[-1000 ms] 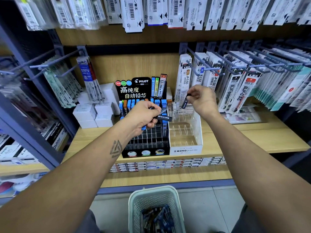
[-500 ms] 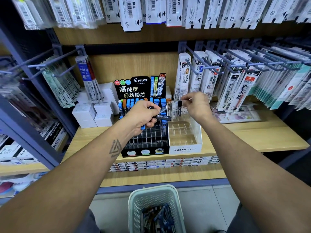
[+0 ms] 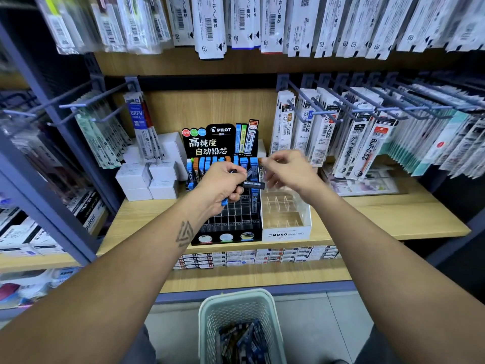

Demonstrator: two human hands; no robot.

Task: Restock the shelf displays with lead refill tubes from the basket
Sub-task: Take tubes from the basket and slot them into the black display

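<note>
Lead refill tubes (image 3: 254, 184) sit bunched in the left hand (image 3: 223, 183), whose fingers are curled round several of them; one dark tube juts out sideways toward the right, and blue caps poke out below the palm. That hand hovers over the black Pilot display (image 3: 231, 224), a stepped rack of clear slots standing on the wooden shelf (image 3: 393, 219). The back rows of the rack hold upright tubes with blue and orange caps, while many of its front slots are bare. The right hand (image 3: 288, 170) hangs just to the right of the Pilot display, above the white Mono display (image 3: 286, 233) that stands touching the rack's right side. It is blurred, its fingers loosely bent, and I cannot tell whether they hold anything. More tubes lie loose in the pale green basket (image 3: 210, 316), which stands on the floor well below the Pilot display, at the bottom edge of the view. To the left of the Pilot display a stack of small white boxes (image 3: 147, 179) rests on the same shelf. Above and to the right of it, packets of pen refills (image 3: 325, 132) hang from blue hooks, and a further row of packets hangs from the shelf above. Under the Pilot display, a lower shelf carries rows of small flat boxes (image 3: 257, 257).
</note>
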